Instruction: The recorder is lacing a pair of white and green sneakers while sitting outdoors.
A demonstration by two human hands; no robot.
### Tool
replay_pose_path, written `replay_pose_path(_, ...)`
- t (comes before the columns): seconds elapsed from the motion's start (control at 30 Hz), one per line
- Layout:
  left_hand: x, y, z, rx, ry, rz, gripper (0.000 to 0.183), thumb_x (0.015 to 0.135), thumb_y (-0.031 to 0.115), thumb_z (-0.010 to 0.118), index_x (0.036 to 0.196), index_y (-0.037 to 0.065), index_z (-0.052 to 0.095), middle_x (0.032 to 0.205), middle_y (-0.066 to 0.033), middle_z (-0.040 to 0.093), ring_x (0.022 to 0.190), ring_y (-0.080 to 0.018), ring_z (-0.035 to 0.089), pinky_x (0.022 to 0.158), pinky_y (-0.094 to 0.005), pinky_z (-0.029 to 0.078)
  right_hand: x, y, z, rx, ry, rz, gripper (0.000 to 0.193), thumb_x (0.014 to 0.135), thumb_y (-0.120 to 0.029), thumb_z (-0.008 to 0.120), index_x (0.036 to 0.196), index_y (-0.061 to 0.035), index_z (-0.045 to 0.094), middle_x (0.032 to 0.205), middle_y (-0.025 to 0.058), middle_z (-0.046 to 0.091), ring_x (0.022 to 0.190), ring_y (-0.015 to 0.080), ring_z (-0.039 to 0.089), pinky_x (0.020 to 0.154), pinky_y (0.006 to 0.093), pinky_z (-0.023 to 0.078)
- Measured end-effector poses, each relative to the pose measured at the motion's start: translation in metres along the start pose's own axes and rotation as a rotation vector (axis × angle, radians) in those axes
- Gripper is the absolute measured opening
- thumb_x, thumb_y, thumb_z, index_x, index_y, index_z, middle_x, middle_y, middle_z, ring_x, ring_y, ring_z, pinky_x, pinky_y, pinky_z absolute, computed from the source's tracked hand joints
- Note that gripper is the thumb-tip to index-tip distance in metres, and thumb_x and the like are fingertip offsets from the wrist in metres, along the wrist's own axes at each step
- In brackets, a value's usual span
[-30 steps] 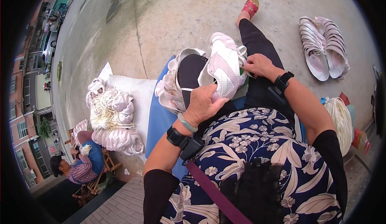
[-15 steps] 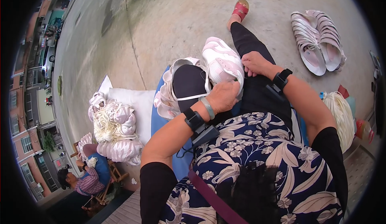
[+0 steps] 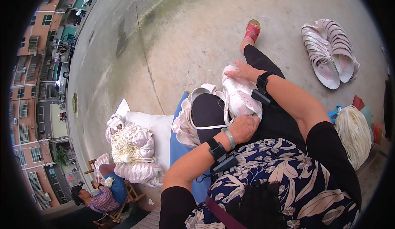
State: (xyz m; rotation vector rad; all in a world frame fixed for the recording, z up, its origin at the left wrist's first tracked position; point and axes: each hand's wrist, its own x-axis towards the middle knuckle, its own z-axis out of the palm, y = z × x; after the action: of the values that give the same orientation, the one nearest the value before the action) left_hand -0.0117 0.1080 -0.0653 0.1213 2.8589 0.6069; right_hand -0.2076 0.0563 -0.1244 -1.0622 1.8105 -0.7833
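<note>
A white and pink shoe upper (image 3: 239,98) lies across my lap, its toe pointing away from me. At its rear opening, my left hand (image 3: 243,128) is closed on the edge. My right hand (image 3: 245,71) holds the toe end, the fingers over its top and one side. A white lace (image 3: 210,127) stretches from the upper over my left knee toward more uppers. Those pink and white uppers (image 3: 187,118) are strung in a bunch around my left thigh. The undersides of both hands' grips are hidden.
Uppers and cream laces (image 3: 132,144) are heaped at left on a white sheet (image 3: 152,126). A strung row of uppers (image 3: 329,54) lies on the concrete at right. A hank of cream laces (image 3: 353,136) hangs near my right elbow. Another person (image 3: 101,198) sits at lower left.
My right hand has moved from beside the upper forward onto its toe. The left hand keeps its grip at the opening. The whole view has shifted, placing everything lower and further right.
</note>
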Motion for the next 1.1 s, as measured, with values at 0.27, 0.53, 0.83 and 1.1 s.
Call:
replay_pose_path(0.27,0.013,-0.012,-0.011,0.026,-0.066,0.071,0.016,0.068,0.005,0.054,0.079,-0.003,0.046,0.06,-0.0163,0.056,0.062,-0.0305,0.06,0.054,-0.0387,0.047,0.005,-0.011,-0.013,-0.099,-0.075,0.089,0.091,0.062,-0.048,0.071,0.125,0.0071,0.038,0.118,0.027,0.049,0.111,0.0341,0.049,0.092,0.0353,0.04)
replay_pose_path(0.53,0.018,-0.004,0.008,0.094,-0.169,0.164,0.014,0.072,0.009,0.051,0.08,-0.002,0.047,0.058,-0.0143,0.057,0.055,-0.0286,0.061,0.049,-0.037,0.045,-0.021,0.004,-0.011,0.258,-0.071,-0.029,0.073,0.069,-0.036,0.069,0.124,0.0029,0.04,0.114,0.0211,0.051,0.106,0.0284,0.05,0.092,0.0316,0.039)
replay_pose_path(0.83,0.01,-0.012,-0.004,0.009,-0.203,0.169,0.024,0.071,0.021,0.062,0.082,0.001,0.054,0.064,-0.0161,0.059,0.064,-0.0327,0.061,0.059,-0.0408,0.048,-0.098,-0.022,-0.031,-0.505,0.205,-0.253,0.045,0.077,-0.032,0.061,0.103,0.0012,0.047,0.089,0.0248,0.057,0.086,0.0368,0.057,0.071,0.0426,0.045)
replay_pose_path(1.1,-0.035,-0.01,-0.022,0.012,0.453,-0.062,0.019,0.071,0.021,0.065,0.07,0.007,0.052,0.062,-0.0112,0.054,0.061,-0.0297,0.056,0.055,-0.0403,0.045,-0.169,-0.017,0.005,-0.545,-0.008,-0.285,0.042,0.08,-0.028,0.059,0.1,0.0039,0.041,0.073,0.0229,0.059,0.072,0.0382,0.06,0.063,0.0448,0.046)
